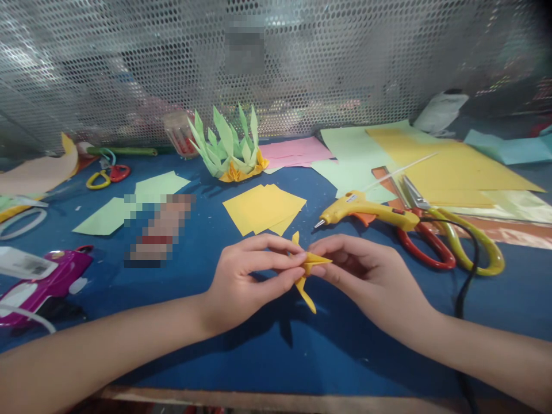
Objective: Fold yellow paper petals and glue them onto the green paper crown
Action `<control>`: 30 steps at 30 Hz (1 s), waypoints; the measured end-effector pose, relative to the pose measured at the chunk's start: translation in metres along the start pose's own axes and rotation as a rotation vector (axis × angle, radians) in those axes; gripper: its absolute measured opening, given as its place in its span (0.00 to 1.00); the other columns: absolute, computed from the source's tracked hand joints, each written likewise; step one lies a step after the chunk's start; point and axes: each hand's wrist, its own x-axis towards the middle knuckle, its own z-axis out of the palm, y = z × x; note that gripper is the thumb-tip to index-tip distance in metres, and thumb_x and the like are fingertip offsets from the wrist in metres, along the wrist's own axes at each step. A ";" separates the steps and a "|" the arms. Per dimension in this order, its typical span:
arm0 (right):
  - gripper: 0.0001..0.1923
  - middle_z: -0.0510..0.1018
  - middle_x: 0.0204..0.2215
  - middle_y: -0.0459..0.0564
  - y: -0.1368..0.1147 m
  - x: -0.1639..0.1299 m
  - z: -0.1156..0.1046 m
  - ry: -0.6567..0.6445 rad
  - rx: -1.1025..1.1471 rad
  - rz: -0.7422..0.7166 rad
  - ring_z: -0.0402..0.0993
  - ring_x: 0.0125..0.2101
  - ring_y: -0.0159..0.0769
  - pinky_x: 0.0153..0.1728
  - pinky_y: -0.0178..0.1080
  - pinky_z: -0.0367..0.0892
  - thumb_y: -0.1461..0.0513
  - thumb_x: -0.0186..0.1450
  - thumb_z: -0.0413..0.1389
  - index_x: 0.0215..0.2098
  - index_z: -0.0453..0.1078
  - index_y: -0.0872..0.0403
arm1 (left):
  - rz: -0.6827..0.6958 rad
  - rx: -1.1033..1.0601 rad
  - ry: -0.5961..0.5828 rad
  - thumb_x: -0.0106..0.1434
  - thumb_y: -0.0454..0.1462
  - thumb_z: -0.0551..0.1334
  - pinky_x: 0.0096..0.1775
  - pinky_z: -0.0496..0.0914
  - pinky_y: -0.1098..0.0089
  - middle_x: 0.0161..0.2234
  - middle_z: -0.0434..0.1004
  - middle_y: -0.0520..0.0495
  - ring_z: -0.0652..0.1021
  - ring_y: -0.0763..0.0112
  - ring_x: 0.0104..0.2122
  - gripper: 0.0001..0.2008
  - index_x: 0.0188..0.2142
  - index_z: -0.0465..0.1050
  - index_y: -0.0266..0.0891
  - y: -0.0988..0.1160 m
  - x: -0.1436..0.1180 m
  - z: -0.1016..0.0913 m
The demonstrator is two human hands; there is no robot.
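From my remote seat: the folded yellow paper piece (308, 270) was held just above the blue table (267, 356), near the front centre, pinched between both hands. Left hand (245, 279) had thumb and fingers closed narrow on the piece's left end. Right hand (366, 276) gripped the right end with its fingertips, one pointed flap sticking out toward the right, another flap hanging down below the fingers.

Just behind the hands I saw a small stack of yellow squares (263, 208) lying flat. Right of that, a yellow glue gun (366, 211) lay on its side, nozzle pointing left, black cord (468, 270) running toward the front edge. Touching the gun's rear were scissors with red and yellow-green handles (440, 241).

Further back stood a green paper crown-like model with yellow base (230, 149). Pink, pale green and yellow sheets (448, 164) were spread at back right. Pale green sheets (129, 204) lay at left, small scissors (107, 172) behind them, a magenta device (47, 282) at far left. Perforated metal screen (302, 57) closed the back.
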 end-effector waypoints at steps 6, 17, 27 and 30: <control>0.09 0.80 0.32 0.48 0.000 -0.001 0.001 -0.004 0.013 -0.001 0.77 0.31 0.34 0.34 0.35 0.75 0.55 0.59 0.61 0.33 0.72 0.51 | 0.050 0.038 -0.010 0.56 0.29 0.66 0.38 0.76 0.75 0.35 0.81 0.46 0.80 0.72 0.32 0.05 0.30 0.80 0.39 0.001 0.000 -0.001; 0.06 0.79 0.32 0.46 0.003 -0.001 0.001 -0.034 0.032 -0.014 0.76 0.32 0.32 0.34 0.32 0.73 0.58 0.60 0.60 0.34 0.71 0.50 | 0.068 0.023 -0.019 0.55 0.28 0.67 0.36 0.76 0.76 0.33 0.81 0.46 0.80 0.73 0.31 0.05 0.30 0.79 0.38 0.000 0.000 -0.001; 0.05 0.77 0.32 0.46 -0.002 -0.003 0.001 -0.058 -0.036 -0.086 0.75 0.31 0.31 0.33 0.31 0.72 0.57 0.62 0.57 0.33 0.70 0.50 | -0.012 -0.086 -0.034 0.54 0.28 0.67 0.34 0.75 0.77 0.32 0.79 0.47 0.79 0.75 0.30 0.05 0.30 0.79 0.37 -0.003 -0.001 0.001; 0.05 0.77 0.32 0.46 -0.001 0.000 0.000 -0.052 -0.012 -0.094 0.75 0.31 0.30 0.33 0.31 0.72 0.58 0.62 0.58 0.32 0.70 0.51 | -0.037 -0.071 -0.020 0.54 0.29 0.68 0.32 0.74 0.77 0.31 0.77 0.49 0.78 0.76 0.29 0.03 0.29 0.79 0.37 -0.006 -0.002 0.001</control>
